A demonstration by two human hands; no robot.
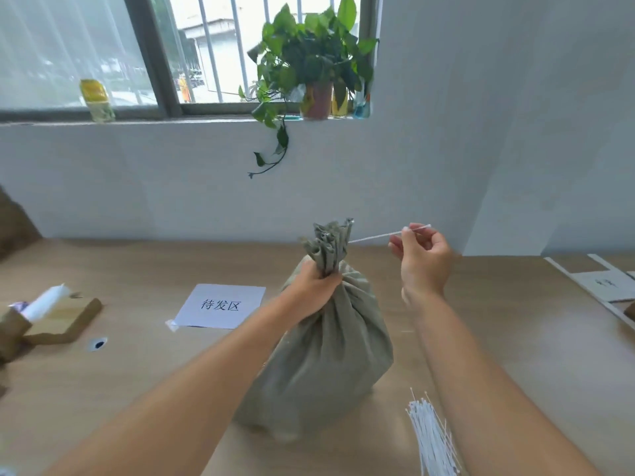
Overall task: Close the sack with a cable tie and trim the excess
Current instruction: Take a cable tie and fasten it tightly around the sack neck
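A full grey-green cloth sack (330, 352) stands upright on the wooden table (515, 331). My left hand (314, 286) grips its gathered neck, and the bunched fabric sticks up above my fist. My right hand (424, 259) is raised to the right of the neck and pinches one white cable tie (378, 236). The tie runs leftward from my fingers to the far side of the bunched top, where its end is hidden behind the fabric.
A bundle of white cable ties (431, 438) lies at the front right beside my forearm. A paper sign (220, 305) lies left of the sack. A cardboard piece with a white roll (51, 314) sits at far left. A potted plant (309, 63) stands on the windowsill.
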